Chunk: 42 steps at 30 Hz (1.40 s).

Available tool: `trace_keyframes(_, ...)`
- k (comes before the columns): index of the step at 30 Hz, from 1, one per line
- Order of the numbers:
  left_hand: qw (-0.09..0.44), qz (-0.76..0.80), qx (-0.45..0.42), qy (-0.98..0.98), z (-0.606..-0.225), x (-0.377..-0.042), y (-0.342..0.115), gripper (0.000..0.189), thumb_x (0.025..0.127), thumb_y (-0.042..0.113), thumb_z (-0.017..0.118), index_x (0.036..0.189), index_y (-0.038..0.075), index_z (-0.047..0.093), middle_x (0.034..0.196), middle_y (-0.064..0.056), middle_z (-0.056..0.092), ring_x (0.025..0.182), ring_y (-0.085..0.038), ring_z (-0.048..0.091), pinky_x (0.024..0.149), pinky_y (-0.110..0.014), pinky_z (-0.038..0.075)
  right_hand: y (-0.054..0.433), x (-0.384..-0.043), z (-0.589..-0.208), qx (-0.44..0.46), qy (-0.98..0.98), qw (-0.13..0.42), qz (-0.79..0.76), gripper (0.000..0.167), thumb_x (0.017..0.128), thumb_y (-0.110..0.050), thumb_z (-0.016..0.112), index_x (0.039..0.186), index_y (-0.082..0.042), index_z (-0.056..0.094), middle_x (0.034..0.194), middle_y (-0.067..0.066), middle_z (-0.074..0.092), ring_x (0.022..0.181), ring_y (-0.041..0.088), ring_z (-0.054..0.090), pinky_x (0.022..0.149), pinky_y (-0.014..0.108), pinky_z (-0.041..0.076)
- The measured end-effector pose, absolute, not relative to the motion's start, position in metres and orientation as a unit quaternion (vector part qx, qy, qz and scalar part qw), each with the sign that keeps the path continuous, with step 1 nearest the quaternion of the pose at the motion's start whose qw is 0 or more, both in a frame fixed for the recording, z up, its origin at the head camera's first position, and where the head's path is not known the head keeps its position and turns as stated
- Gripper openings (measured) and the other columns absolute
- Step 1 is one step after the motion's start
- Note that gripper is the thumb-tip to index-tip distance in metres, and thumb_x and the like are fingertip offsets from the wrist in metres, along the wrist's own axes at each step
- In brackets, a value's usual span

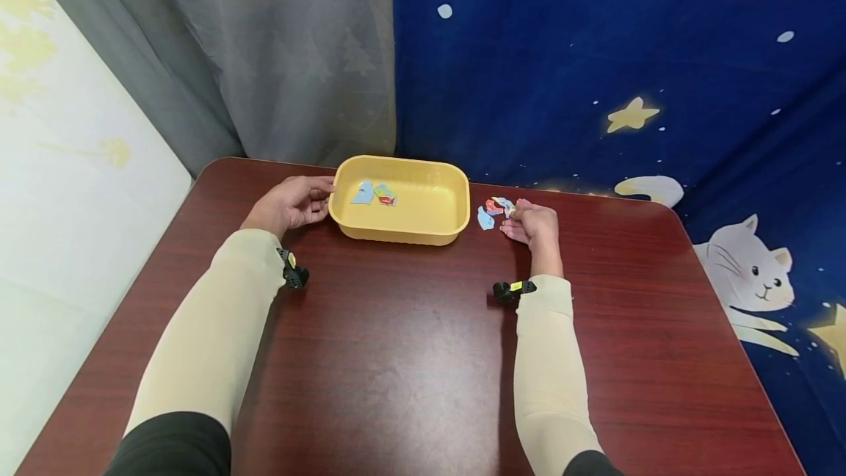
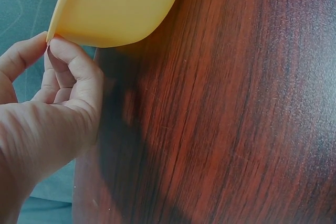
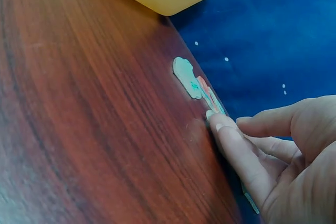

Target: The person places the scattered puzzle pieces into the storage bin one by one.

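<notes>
A yellow plastic basin [image 1: 398, 232] stands near the back of the table. My left hand [image 1: 291, 202] pinches its left rim between thumb and fingers, as the left wrist view shows. Inside lie a light blue flat cutout [image 1: 363, 192] and a green and red cutout [image 1: 385, 195]. Right of the basin, my right hand [image 1: 537, 225] reaches over a small group of flat cutouts, its fingertips right at them. A light blue cutout [image 1: 485, 218] and a red one [image 1: 493, 207] lie in that group. Under the palm, a thin greenish edge [image 3: 250, 200] shows in the right wrist view.
The dark red wooden table [image 1: 410, 358] has rounded back corners. Its back edge runs close behind the basin and the cutouts. Behind it hang a grey curtain [image 1: 297, 57] and a blue curtain [image 1: 529, 79] with stars and a cat.
</notes>
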State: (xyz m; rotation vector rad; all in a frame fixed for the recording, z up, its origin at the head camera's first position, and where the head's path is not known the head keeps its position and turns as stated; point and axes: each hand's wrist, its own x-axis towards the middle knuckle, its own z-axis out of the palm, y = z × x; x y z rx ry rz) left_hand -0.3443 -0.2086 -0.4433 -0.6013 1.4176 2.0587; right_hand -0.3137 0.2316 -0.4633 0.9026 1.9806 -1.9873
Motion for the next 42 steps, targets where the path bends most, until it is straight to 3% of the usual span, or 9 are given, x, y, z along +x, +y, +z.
trace_keyframes(11,0.284,0.768,-0.217,0.531,-0.442,-0.343,-0.210,0.052,0.093,0.007,0.062,0.142,0.018,0.049,0.098,-0.002,0.069,0.076,-0.014,0.062,0.069,-0.026,0.056,0.227,-0.316,-0.471,0.311,0.698,0.058,-0.643,0.045,0.092,0.001,0.061,0.135,-0.009,0.056,0.057,0.006,0.066,0.051,0.015,0.067,0.054,0.027,0.057)
trace_keyframes(20,0.281,0.765,-0.221,0.535,-0.442,-0.343,-0.208,0.049,0.093,0.007,0.063,0.139,0.018,0.051,0.101,-0.002,0.067,0.076,-0.014,0.062,0.070,-0.026,0.056,0.223,-0.319,-0.472,0.326,0.710,0.054,-0.622,0.033,0.086,0.005,0.065,0.117,0.011,0.055,0.052,0.006,0.064,0.050,0.013,0.067,0.056,0.027,0.057)
trace_keyframes(28,0.275,0.767,-0.226,0.534,-0.443,-0.344,-0.207,0.047,0.092,0.006,0.063,0.136,0.018,0.055,0.100,-0.003,0.068,0.075,-0.015,0.063,0.070,-0.027,0.057,0.225,-0.315,-0.468,0.320,0.702,0.061,-0.634,0.023,0.089,0.003,0.063,0.111,0.010,0.059,0.059,0.009,0.067,0.056,0.016,0.069,0.063,0.029,0.058)
trace_keyframes(37,0.279,0.767,-0.210,0.538,-0.443,-0.344,-0.207,0.051,0.094,0.006,0.059,0.143,0.017,0.047,0.092,-0.001,0.069,0.072,-0.014,0.062,0.065,-0.026,0.055,0.231,-0.317,-0.464,0.321,0.677,0.088,-0.656,0.021,0.093,-0.003,0.061,0.111,0.007,0.060,0.057,0.006,0.066,0.052,0.014,0.068,0.056,0.026,0.057)
trace_keyframes(42,0.281,0.768,-0.211,0.536,-0.443,-0.344,-0.207,0.050,0.094,0.006,0.059,0.141,0.017,0.048,0.090,-0.002,0.069,0.071,-0.014,0.062,0.065,-0.026,0.055,0.232,-0.317,-0.461,0.319,0.681,0.090,-0.653,0.014,0.093,-0.005,0.063,0.103,0.005,0.062,0.056,0.006,0.066,0.051,0.014,0.067,0.054,0.025,0.056)
